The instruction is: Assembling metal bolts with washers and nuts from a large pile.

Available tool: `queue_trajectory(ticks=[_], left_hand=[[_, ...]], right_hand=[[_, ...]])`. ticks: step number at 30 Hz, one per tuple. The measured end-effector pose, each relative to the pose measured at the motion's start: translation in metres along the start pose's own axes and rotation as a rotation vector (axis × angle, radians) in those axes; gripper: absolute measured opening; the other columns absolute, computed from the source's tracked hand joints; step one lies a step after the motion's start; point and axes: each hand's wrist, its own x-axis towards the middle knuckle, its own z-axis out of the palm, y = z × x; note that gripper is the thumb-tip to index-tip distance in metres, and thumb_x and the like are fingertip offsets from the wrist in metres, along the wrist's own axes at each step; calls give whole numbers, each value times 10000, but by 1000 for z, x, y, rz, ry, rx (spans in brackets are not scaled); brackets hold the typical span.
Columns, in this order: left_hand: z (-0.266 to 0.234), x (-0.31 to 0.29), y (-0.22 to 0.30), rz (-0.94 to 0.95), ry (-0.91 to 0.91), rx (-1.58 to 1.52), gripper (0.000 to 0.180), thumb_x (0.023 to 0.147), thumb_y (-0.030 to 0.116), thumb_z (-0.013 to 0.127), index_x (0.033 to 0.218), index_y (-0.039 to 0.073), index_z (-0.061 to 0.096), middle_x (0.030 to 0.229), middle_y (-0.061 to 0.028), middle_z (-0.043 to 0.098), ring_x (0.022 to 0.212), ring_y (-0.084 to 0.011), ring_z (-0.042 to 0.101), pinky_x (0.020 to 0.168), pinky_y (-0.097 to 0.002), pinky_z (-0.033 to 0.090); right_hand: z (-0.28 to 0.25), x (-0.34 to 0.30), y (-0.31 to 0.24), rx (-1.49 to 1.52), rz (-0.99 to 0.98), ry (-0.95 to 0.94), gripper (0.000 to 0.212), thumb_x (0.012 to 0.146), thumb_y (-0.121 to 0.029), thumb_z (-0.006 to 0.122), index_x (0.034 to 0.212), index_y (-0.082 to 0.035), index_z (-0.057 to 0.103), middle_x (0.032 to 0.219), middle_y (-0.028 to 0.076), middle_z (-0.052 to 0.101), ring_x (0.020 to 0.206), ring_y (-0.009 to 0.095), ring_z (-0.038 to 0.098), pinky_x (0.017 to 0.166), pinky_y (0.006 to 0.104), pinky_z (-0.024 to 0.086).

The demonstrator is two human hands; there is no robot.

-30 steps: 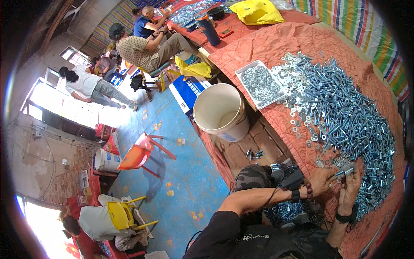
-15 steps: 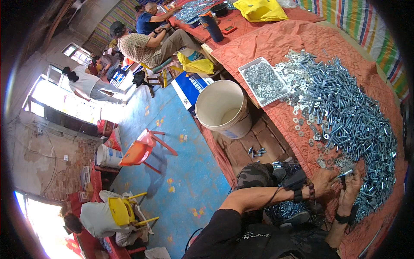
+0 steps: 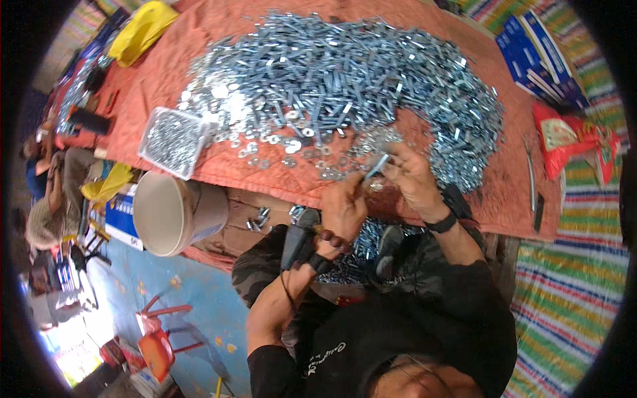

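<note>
A silvery bolt (image 3: 377,166) slants between my hands, just above the table's front edge. My right hand (image 3: 417,182) pinches it between thumb and fingers. At its lower end, the fingers of my left hand (image 3: 345,207) are pressed together; whether a small part is in them is too small to tell. Behind my hands spreads a big heap of bolts (image 3: 345,73). Loose flat washers (image 3: 289,161) lie along its near left side, and a patch of smaller rings (image 3: 375,140) is right behind my fingertips.
A white tray (image 3: 154,164) of small rings sits on the red cloth (image 3: 265,186) at left, above a white bucket (image 3: 159,212). More metal parts lie below, between my legs. At right are a blue box (image 3: 541,60), a red bag (image 3: 561,139) and a thin metal rod (image 3: 531,179). People sit far left.
My view has swung round to the right, so the heap now lies straight ahead and the room slides left. Both hands stay close together around the bolt.
</note>
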Motion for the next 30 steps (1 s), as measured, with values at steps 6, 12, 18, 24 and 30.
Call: queue_trajectory(ticks=[6, 12, 18, 24, 30], left_hand=[[2, -1, 10, -28, -41, 87, 159, 875, 124, 610, 994, 33, 663, 734, -185, 645, 663, -310, 654, 589, -378, 479], [2, -5, 7, -114, -128, 61, 261, 913, 128, 575, 1154, 30, 582, 821, -198, 667, 759, -310, 669, 669, -365, 504], [4, -8, -2, -146, -184, -317, 446, 1000, 265, 465, 1354, -3, 422, 1205, -169, 569, 1110, -232, 547, 928, -333, 442], [10, -13, -16, -300, -245, -586, 517, 1011, 389, 418, 1296, -39, 473, 1071, -98, 612, 910, -139, 579, 807, -280, 480], [14, -11, -16, -271, -233, -575, 501, 1012, 373, 426, 1288, -40, 487, 998, -67, 615, 890, -109, 562, 765, -258, 473]], right_hand=[[-5, -6, -3, 76, -1, -8, 446, 930, -145, 605, 1322, -14, 439, 1149, 118, 641, 899, 162, 656, 695, 275, 556], [3, -13, 11, -51, -61, 71, 503, 912, -118, 627, 1347, 11, 410, 1158, 118, 637, 1018, 148, 617, 819, 244, 499], [13, -19, 3, -188, -130, 104, 513, 896, -109, 645, 1342, 9, 421, 1116, 112, 652, 1005, 140, 616, 838, 254, 490], [16, -26, 9, -407, -143, 50, 504, 855, -28, 636, 1327, -26, 458, 1158, 124, 633, 1013, 192, 641, 843, 306, 509], [16, -25, 9, -664, -348, 63, 561, 757, 85, 584, 1301, -13, 484, 1140, 158, 632, 976, 269, 665, 803, 356, 537]])
